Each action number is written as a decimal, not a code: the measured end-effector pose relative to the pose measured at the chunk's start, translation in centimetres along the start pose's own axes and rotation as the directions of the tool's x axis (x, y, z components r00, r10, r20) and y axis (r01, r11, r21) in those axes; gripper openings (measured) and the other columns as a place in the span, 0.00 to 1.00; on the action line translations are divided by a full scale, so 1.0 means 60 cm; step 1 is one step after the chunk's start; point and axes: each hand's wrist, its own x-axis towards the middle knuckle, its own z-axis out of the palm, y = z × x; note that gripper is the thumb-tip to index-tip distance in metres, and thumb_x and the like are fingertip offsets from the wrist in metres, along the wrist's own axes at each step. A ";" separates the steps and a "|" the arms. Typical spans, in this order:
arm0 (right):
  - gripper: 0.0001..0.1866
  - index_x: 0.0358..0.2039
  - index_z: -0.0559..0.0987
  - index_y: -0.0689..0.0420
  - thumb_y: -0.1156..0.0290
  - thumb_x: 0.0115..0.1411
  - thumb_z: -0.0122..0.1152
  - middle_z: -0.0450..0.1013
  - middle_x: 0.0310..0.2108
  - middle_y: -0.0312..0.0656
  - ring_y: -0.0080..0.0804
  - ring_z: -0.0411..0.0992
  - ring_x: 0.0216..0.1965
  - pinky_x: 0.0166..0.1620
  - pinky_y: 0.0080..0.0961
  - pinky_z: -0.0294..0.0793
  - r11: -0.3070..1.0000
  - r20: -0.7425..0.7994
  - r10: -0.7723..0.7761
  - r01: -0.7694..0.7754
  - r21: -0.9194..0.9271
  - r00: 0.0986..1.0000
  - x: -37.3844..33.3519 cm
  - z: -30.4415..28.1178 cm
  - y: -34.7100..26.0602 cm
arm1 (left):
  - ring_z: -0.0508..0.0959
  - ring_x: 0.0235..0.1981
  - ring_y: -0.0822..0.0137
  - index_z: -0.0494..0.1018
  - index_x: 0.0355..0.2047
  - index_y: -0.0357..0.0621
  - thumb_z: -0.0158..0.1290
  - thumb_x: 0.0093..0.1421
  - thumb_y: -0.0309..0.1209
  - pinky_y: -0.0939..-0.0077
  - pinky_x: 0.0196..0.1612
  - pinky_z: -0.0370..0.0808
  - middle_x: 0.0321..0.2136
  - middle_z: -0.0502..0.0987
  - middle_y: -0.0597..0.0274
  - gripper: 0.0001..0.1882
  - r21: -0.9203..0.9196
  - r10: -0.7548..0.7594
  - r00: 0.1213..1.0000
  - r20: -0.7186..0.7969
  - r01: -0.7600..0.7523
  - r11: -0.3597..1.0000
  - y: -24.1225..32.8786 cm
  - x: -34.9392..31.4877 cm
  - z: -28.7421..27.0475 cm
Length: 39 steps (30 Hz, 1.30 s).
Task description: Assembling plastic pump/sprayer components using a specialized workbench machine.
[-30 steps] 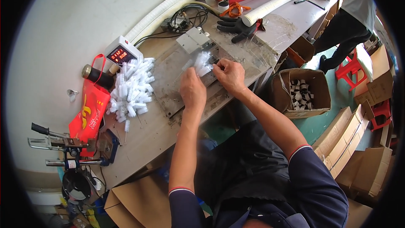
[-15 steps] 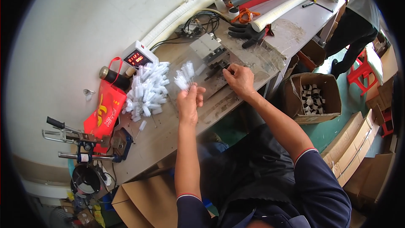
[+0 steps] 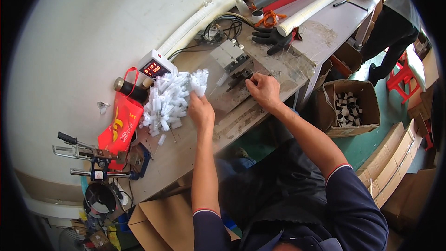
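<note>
A bunch of small white bristle brushes [image 3: 199, 81] is held upright in my left hand [image 3: 201, 111], the fingers closed round their lower ends. Right beside it lies a large heap of similar white brushes [image 3: 163, 100] on the worktable. My right hand [image 3: 265, 92] is closed in a pinch against the dark jaws of a small metal bench machine [image 3: 232, 58]. Whatever its fingertips hold is hidden. One more white brush [image 3: 222, 78] shows at the left side of those jaws.
Behind the heap stands a white counter box [image 3: 156, 65] with red digits. A red bag [image 3: 120, 120] and a hand press [image 3: 100, 162] are at the left. A black glove [image 3: 272, 38] and foam tubes [image 3: 316, 9] lie farther back. An open carton [image 3: 347, 109] stands right, near another person [image 3: 395, 23].
My left hand has moved left to the edge of the heap, carrying the brushes, and its fingers have closed in. My right hand stays at the machine. The view has shifted slightly.
</note>
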 end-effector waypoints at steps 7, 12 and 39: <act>0.15 0.27 0.82 0.57 0.57 0.60 0.64 0.77 0.23 0.52 0.56 0.78 0.31 0.37 0.47 0.76 1.000 0.005 0.020 -0.020 0.014 1.000 0.002 -0.004 0.002 | 0.75 0.50 0.43 0.70 0.44 0.37 0.49 0.64 0.23 0.50 0.51 0.74 0.44 0.74 0.46 0.08 0.212 0.251 0.952 0.173 -0.285 0.935 0.046 -0.009 0.027; 0.15 0.27 0.82 0.57 0.57 0.59 0.64 0.78 0.23 0.52 0.56 0.78 0.31 0.37 0.47 0.76 1.000 0.002 0.019 -0.019 0.024 1.000 0.001 -0.003 -0.001 | 0.76 0.50 0.42 0.68 0.44 0.37 0.45 0.64 0.21 0.49 0.51 0.75 0.47 0.72 0.44 0.08 0.247 0.248 0.929 0.276 -0.317 0.916 0.047 0.011 0.024; 0.13 0.32 0.84 0.65 0.65 0.64 0.66 0.78 0.24 0.39 0.25 0.75 0.25 0.33 0.30 0.74 0.787 0.395 0.000 -0.244 0.567 0.919 -0.057 0.005 -0.047 | 0.67 0.19 0.82 0.74 0.33 0.43 0.53 0.74 0.38 0.86 0.16 0.57 0.24 0.74 0.70 0.13 -0.738 -0.110 0.783 0.612 0.615 0.278 0.100 -0.131 -0.013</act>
